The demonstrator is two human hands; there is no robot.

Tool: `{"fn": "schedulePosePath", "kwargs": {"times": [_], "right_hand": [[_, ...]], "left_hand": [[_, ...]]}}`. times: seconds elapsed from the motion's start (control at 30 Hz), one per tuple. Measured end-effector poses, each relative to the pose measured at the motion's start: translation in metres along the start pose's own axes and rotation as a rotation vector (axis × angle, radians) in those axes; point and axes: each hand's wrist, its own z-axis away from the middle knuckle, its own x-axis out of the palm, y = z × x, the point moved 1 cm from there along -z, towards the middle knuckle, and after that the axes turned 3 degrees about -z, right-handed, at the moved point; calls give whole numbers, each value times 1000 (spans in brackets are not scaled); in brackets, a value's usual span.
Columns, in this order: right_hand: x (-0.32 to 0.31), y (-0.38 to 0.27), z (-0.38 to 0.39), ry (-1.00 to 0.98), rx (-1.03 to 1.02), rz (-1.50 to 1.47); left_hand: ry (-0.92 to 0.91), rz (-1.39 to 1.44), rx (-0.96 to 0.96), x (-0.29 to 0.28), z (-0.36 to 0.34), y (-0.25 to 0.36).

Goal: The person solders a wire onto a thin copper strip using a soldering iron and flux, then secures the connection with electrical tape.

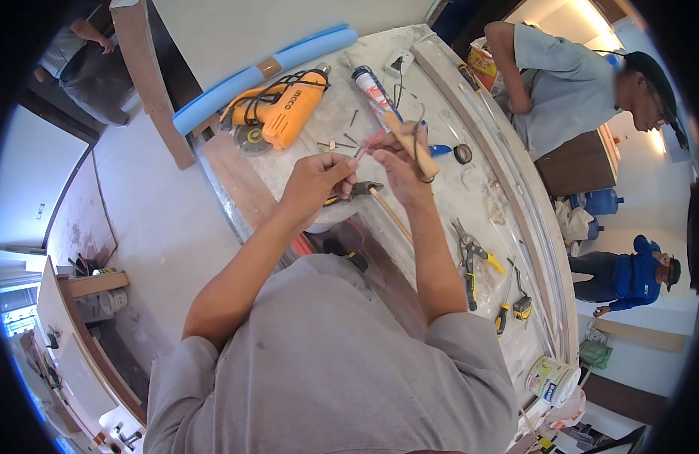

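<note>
My left hand [319, 183] is closed in a pinch on a thin wire [360, 152] with a reddish part. My right hand [401, 172] pinches the same wire a little to the right, fingers close to the left ones. Across the right fingers lies a light wooden handle [411, 147] with a dark grey cord looped around it; whether this hand grips it cannot be seen. Just below the hands, a pair of pliers [365, 188] rests on the dusty worktop [440, 219]. A thin wooden stick [391, 214] lies beside the right wrist.
An orange heat gun [289, 113], a blue foam roll [266, 76] and a sealant tube [374, 92] lie beyond. To the right are tin snips [470, 257], a tape measure [522, 307], a black tape roll [462, 153] and a bucket [554, 380]. A person [565, 87] stands at the far right.
</note>
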Motion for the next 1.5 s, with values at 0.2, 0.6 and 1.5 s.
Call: {"fn": "schedulePosePath", "kwargs": {"times": [0.2, 0.6, 1.5], "right_hand": [[15, -3, -5, 7, -52, 44], [-10, -14, -39, 32, -160, -347], [18, -8, -23, 30, -85, 142]], "left_hand": [[0, -50, 47, 3, -2, 2], [-15, -86, -33, -22, 14, 9], [-153, -164, -90, -12, -32, 20]]}}
